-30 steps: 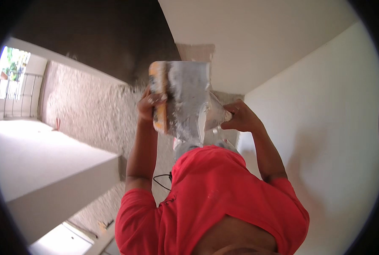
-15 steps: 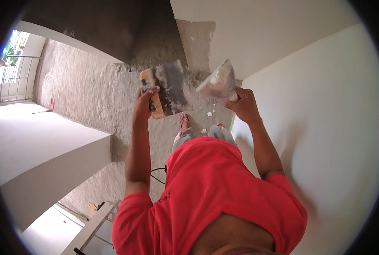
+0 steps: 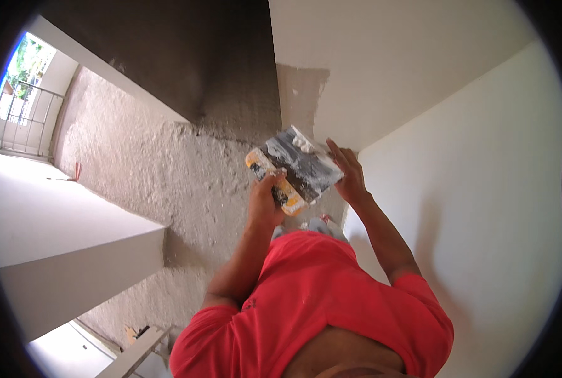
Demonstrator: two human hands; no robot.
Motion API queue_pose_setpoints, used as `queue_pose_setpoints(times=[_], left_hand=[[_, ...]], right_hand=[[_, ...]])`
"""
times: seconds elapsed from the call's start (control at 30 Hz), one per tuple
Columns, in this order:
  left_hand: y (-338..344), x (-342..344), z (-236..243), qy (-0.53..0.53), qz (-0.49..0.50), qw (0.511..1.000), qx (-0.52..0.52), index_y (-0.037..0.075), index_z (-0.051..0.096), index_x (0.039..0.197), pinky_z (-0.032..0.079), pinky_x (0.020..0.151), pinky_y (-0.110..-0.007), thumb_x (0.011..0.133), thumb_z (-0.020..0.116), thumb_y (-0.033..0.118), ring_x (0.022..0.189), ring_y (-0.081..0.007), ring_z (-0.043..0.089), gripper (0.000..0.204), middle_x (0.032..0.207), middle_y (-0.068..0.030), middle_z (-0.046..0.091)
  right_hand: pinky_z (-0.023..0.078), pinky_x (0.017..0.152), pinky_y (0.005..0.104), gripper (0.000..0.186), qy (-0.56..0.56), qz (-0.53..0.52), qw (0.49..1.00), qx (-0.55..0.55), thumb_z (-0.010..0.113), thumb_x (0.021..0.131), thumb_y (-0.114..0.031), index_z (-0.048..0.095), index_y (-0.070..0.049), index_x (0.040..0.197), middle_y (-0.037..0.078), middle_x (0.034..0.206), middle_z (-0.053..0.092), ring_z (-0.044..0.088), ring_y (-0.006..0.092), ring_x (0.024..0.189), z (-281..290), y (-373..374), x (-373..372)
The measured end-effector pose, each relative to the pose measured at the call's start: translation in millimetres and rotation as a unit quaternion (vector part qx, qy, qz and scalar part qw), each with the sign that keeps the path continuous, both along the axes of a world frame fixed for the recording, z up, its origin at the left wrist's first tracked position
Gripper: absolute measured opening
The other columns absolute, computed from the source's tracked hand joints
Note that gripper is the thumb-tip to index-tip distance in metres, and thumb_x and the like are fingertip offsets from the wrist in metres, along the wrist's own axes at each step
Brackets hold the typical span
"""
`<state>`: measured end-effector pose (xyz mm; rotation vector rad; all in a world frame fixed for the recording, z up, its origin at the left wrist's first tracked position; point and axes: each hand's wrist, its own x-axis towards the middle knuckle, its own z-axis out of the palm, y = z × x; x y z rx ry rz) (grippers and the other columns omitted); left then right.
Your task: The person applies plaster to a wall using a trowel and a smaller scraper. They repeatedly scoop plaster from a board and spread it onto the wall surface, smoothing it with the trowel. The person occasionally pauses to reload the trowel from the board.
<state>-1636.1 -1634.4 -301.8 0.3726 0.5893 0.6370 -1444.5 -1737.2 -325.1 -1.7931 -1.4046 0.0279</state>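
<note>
My left hand (image 3: 267, 200) is closed round the orange-and-black handle of a wide plastering knife (image 3: 307, 169). White putty smears its broad grey blade, which is tilted in front of me. A thicker lump of white putty (image 3: 303, 145) sits by the blade's far edge. My right hand (image 3: 351, 175) is at the right end of that blade, its fingers partly behind it. It grips a putty knife, which is now mostly hidden by the wide blade.
A white wall (image 3: 470, 189) stands close on my right. Ahead, a grey unpainted patch (image 3: 303, 94) marks the pale wall beside a dark surface (image 3: 186, 57). Rough concrete floor (image 3: 199, 170) spreads to the left, past a white ledge (image 3: 79, 252). A metal railing (image 3: 29, 116) is far left.
My left hand has brought the wide knife right and nearer, turning it. My right hand has come lower and in against it, and the putty knife has gone behind the wide blade.
</note>
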Motion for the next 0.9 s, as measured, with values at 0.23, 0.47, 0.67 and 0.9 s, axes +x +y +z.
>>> queue_pose_setpoints(times=[0.23, 0.47, 0.67, 0.9], left_hand=[[25, 15, 37, -0.063, 0.047, 0.994, 0.077, 0.0, 0.05, 0.118, 0.052, 0.088, -0.043, 0.085, 0.061, 0.002, 0.099, -0.0269, 0.063, 0.035, 0.109, -0.0126, 0.061], [65, 49, 21, -0.07, 0.1, 0.985, 0.122, 0.003, 0.046, 0.122, 0.05, 0.09, -0.044, 0.082, 0.065, -0.003, 0.107, -0.028, 0.059, 0.044, 0.116, -0.0121, 0.058], [64, 75, 19, -0.046, 0.067, 0.989, 0.126, 0.004, 0.044, 0.114, 0.05, 0.086, -0.044, 0.082, 0.067, -0.001, 0.105, -0.0275, 0.059, 0.04, 0.114, -0.0111, 0.056], [12, 65, -65, 0.126, -0.001, 0.878, 0.463, 0.005, 0.048, 0.12, 0.048, 0.085, -0.038, 0.084, 0.063, 0.0, 0.103, -0.021, 0.058, 0.039, 0.113, -0.007, 0.057]], right_hand=[[0.048, 0.084, 0.0483, 0.042, 0.055, -0.076, 0.986, -0.138, 0.061, 0.086, -0.016, 0.055, -0.002, 0.126, 0.024, 0.107, 0.062, 0.059, 0.0399, 0.101, -94, -50, 18], [0.05, 0.07, 0.0494, 0.028, 0.198, -0.213, 0.939, -0.185, 0.064, 0.073, -0.024, 0.066, 0.002, 0.085, 0.026, 0.08, 0.065, 0.064, 0.0438, 0.082, -181, -145, -18], [0.053, 0.07, 0.0478, 0.04, 0.287, -0.253, 0.881, -0.277, 0.069, 0.071, -0.032, 0.066, 0.007, 0.083, 0.027, 0.079, 0.067, 0.067, 0.0412, 0.08, -145, -188, -19], [0.05, 0.089, 0.0458, 0.057, 0.191, -0.144, 0.922, -0.304, 0.076, 0.073, -0.036, 0.063, 0.002, 0.113, 0.026, 0.104, 0.066, 0.063, 0.039, 0.1, 2, -134, 29]])
